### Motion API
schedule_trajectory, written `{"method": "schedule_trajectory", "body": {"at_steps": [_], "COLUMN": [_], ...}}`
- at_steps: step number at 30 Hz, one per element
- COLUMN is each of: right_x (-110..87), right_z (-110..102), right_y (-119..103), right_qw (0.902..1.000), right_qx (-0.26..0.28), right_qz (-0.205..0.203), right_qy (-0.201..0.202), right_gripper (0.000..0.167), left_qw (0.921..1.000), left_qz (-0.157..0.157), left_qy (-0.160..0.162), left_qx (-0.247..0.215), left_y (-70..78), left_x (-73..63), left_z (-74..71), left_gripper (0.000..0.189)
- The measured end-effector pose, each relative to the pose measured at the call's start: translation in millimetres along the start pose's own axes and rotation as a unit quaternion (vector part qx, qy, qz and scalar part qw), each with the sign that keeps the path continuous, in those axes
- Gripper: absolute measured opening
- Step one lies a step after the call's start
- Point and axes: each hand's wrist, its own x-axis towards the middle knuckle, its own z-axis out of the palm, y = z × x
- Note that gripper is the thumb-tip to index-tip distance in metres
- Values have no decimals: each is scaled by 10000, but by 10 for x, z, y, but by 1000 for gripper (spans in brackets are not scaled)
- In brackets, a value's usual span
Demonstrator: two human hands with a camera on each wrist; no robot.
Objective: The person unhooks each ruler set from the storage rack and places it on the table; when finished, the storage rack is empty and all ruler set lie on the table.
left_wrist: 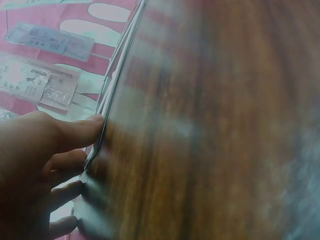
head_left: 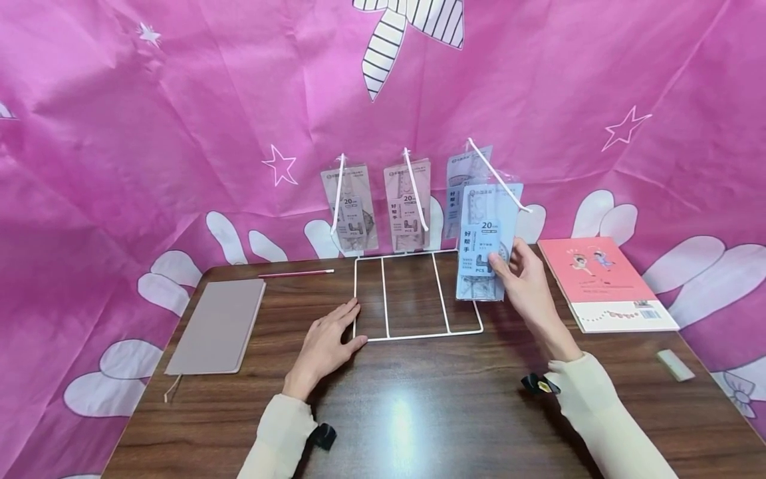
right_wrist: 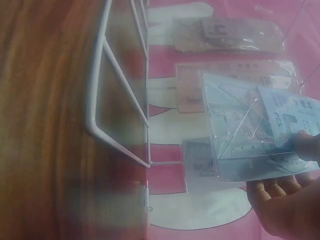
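Observation:
A white wire display rack stands on the table, with three slanted hooks at its back. My left hand rests at the near left corner of its base, fingers stretched out and touching the wire. Between thumb and fingers, my right hand pinches a blue ruler set packet by its lower right side. The right hook crosses this packet's top; another blue packet hangs farther back. A pink ruler set packet hangs at the middle, a grey one on the left.
To the left lie a grey notebook and a red pencil. A pink and white book and a pale eraser lie on the right. Behind the table hangs a pink patterned cloth.

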Motion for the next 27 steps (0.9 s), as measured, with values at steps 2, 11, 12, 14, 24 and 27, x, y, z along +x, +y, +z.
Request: {"method": "schedule_trajectory", "body": {"at_steps": [2, 11, 12, 14, 24, 27], "right_x": [-40, -214, -232, -268, -413, -460], "right_z": [-14, -69, -76, -89, -130, -138], "right_y": [-18, -97, -103, -117, -186, -219], "right_qw": [10000, 9998, 9998, 9998, 9998, 9998], "right_qx": [18, -166, -183, -167, -12, -88], "right_qz": [-15, -73, -52, -4, 17, 21], "right_qy": [-22, -77, -77, -88, -177, -198], "right_gripper": [31, 30, 30, 28, 28, 27], "left_qw": [10000, 10000, 10000, 10000, 10000, 10000], "left_qz": [8, 23, 29, 39, 25, 62], "left_qy": [1, -15, -11, -13, -18, 9], "left_qx": [-5, 10, 3, -3, -9, 10], "left_y": [0, 6, 7, 9, 0, -13], "left_x": [0, 3, 4, 5, -3, -7], "left_z": [1, -7, -9, -11, -15, -7], "left_gripper": [68, 68, 68, 68, 68, 68]}}
